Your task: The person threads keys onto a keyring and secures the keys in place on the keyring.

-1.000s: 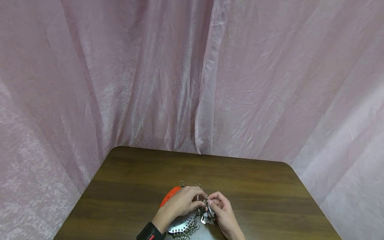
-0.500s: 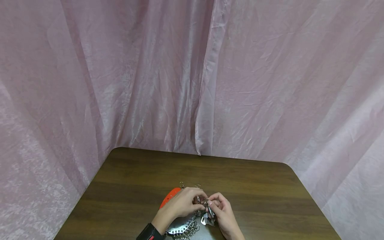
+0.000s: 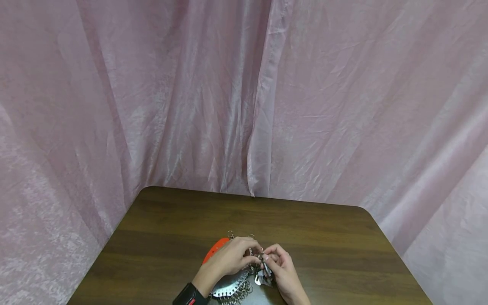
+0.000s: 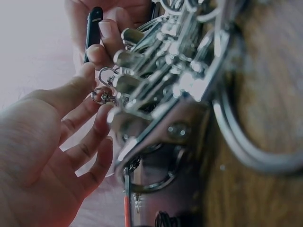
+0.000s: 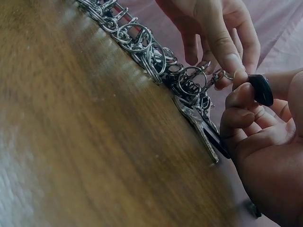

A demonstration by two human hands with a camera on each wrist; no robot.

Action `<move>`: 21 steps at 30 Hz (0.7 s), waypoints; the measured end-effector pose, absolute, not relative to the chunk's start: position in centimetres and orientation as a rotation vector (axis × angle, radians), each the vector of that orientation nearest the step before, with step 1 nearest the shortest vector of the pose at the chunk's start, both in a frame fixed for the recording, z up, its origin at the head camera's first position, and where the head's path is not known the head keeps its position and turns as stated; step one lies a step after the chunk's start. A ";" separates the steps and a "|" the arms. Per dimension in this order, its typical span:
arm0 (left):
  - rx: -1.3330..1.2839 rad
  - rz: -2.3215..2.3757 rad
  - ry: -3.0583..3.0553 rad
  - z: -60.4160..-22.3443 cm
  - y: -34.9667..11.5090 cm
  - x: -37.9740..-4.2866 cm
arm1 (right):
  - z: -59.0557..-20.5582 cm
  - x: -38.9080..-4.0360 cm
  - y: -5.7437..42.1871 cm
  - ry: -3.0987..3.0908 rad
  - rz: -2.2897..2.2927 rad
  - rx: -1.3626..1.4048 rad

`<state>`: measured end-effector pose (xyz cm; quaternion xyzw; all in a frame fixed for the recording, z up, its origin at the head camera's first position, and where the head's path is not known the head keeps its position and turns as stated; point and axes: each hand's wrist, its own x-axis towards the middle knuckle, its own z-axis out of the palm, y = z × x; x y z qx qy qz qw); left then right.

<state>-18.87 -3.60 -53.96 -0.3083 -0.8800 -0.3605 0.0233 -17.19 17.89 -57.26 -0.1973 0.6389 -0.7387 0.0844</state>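
Observation:
My left hand point(image 3: 234, 256) reaches over a bundle of key rings and pinches a small metal swivel clasp point(image 4: 103, 96) between thumb and fingers. Close beside it, my right hand point(image 3: 283, 271) pinches a black-headed key point(image 5: 261, 90), its fingertips meeting the left thumb. Silver keys point(image 5: 201, 132) dangle below the clasp and rings. Under my left forearm lies a curved silver plate point(image 3: 230, 284) with holes along its edge, and rings point(image 3: 242, 292) hang from it. An orange plate point(image 3: 215, 250) with small holes shows partly behind the left hand.
The brown wooden table point(image 3: 335, 245) has rounded far corners. Pink curtains point(image 3: 324, 106) hang behind it and on both sides. A black band point(image 3: 189, 294) circles the left wrist. More rings point(image 3: 231, 234) stick out past the orange plate.
Both hands stay at nearly the same spot. Their fingertips shift slightly at the clasp and key, with the small gap between them opening and closing a little.

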 end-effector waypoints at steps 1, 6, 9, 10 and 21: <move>-0.947 -1.117 -2.730 -53.9 -3.6 -18.8 | -57.3 -17.2 17.9 1.908 -2.204 -0.589; -0.896 -1.117 -2.760 -53.9 -3.4 -18.7 | -57.3 -17.2 17.9 1.927 -2.195 -0.576; -0.889 -1.134 -2.768 -54.0 -3.4 -18.7 | -57.4 -17.1 17.9 1.949 -2.180 -0.566; -0.891 -1.144 -2.768 -54.0 -3.4 -18.8 | -57.4 -17.1 17.9 1.959 -2.174 -0.569; -0.956 -1.148 -2.692 -54.7 -3.6 -19.4 | -57.3 -17.3 17.8 2.074 -2.132 -0.718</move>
